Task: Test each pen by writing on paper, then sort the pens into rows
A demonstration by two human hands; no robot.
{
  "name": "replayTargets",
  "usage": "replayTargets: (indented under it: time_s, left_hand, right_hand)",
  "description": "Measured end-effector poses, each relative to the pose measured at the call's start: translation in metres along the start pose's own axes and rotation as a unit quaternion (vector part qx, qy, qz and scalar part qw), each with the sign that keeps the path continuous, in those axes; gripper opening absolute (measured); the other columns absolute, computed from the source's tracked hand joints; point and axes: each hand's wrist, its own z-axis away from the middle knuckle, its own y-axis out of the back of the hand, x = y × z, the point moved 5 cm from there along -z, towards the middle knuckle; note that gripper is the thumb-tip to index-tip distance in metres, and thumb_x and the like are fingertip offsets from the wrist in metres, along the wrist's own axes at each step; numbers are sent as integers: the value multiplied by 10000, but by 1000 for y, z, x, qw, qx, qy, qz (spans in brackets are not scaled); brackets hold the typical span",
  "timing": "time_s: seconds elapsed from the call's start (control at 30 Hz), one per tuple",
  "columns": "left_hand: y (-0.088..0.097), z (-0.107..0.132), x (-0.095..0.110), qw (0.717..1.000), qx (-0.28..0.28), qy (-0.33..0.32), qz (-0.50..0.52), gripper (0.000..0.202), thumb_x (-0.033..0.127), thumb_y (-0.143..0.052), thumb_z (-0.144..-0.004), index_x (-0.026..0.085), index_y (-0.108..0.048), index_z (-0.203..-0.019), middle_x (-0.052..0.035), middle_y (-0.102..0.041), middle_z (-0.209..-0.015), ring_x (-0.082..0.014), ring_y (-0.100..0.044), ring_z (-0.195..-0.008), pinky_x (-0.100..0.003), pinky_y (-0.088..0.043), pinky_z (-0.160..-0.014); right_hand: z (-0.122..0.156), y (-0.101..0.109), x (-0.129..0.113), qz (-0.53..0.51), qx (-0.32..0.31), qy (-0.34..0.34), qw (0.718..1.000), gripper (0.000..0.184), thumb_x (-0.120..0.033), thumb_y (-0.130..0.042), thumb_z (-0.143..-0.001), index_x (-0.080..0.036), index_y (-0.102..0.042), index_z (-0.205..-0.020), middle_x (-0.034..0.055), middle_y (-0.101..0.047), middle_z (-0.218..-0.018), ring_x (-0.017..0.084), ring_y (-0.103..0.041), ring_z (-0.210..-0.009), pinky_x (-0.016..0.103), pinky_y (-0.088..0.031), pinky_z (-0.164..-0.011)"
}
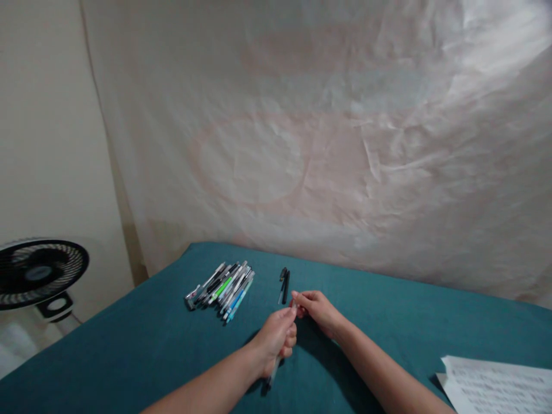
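My left hand (278, 339) is closed around a pen (273, 372), whose clear barrel and dark end stick out below the fist. At the pen's upper end, my right hand (317, 310) pinches with thumb and fingertips, right against my left thumb. The small part between those fingertips is mostly hidden. Just beyond the hands lie pen parts on the cloth: a black piece (286, 286) and, beside it, a thin clear piece with a dark top (283, 275).
To the left lies a pile of several pens (226, 287), mostly black, white and clear, with green and blue ones. Written paper sheets (500, 385) rest at the right front. A green cloth (142, 351) covers the table. A black fan (41, 273) stands off its left edge.
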Motion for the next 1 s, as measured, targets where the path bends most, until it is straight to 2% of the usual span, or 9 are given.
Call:
replayTargets:
  time_s: [0.07,0.17,0.3,0.43,0.5,0.6,0.73,0.87,1.0]
  left_hand:
    - [0,0,-1,1000,8,-10,-3,296,451,-453,-776,173,-427,-877,103,-282,-499,-11,-157,-359,-173,-39,-388]
    - [3,-2,-2,1000,15,-21,9,294,427,-456,-784,146,-451,-869,89,-312,-518,-9,-189,-374,-176,-54,-393]
    - [7,-6,-2,999,7,-29,32,258,377,-482,-783,133,-462,-863,73,-349,-551,-4,-208,-384,-180,-57,-399]
    - [6,-6,-1,999,-4,-28,40,253,357,-490,-782,123,-471,-876,67,-355,-561,-4,-216,-391,-180,-56,-401]
    - [6,-5,-1,999,-4,-26,39,256,360,-484,-785,121,-474,-875,67,-352,-557,-5,-210,-392,-179,-54,-402]
    - [7,-5,-1,999,-3,-24,36,260,367,-481,-785,122,-475,-869,69,-347,-554,-4,-193,-390,-177,-51,-402]
    - [7,-7,-2,999,-3,-23,34,270,378,-498,-772,125,-478,-867,68,-350,-560,-4,-188,-393,-175,-52,-401]
    - [7,-6,-2,999,-1,-20,36,269,383,-511,-763,131,-485,-852,68,-349,-558,-5,-188,-391,-170,-58,-398]
    - [9,-7,-2,998,0,-9,62,217,333,-499,-784,125,-487,-845,66,-346,-547,-4,-192,-386,-159,-61,-392]
  right_hand:
    - [-6,8,0,6,22,-11,1000,457,-562,-471,-728,-122,-595,-721,-8,-525,-566,79,-463,-496,201,-400,-518]
    - [-26,29,0,64,93,-18,993,393,-504,-446,-770,-140,-591,-803,1,-562,-626,78,-501,-514,186,-418,-497]
    - [-63,56,8,133,154,-33,978,256,-377,-521,-763,-131,-574,-718,-11,-553,-529,66,-474,-424,169,-388,-430]
    - [-93,71,21,208,185,-55,959,198,-312,-538,-773,-125,-565,-713,-20,-552,-496,65,-477,-396,179,-394,-430]
    - [-104,73,25,245,182,-65,950,201,-308,-521,-797,-117,-569,-754,-14,-573,-566,70,-509,-450,196,-425,-474]
    - [-117,74,30,291,167,-82,938,212,-308,-481,-834,-118,-562,-879,13,-599,-778,95,-566,-626,257,-476,-589]
    - [-126,73,30,330,156,-87,927,232,-298,-471,-842,-134,-535,-992,44,-574,-951,133,-571,-778,313,-485,-677]
    - [-125,71,23,358,174,-53,916,197,-295,-509,-815,-120,-579,-874,40,-610,-845,129,-578,-733,292,-464,-674]
    - [-111,68,8,375,218,10,901,141,-259,-551,-752,-135,-616,-736,82,-648,-749,168,-588,-754,246,-402,-675]
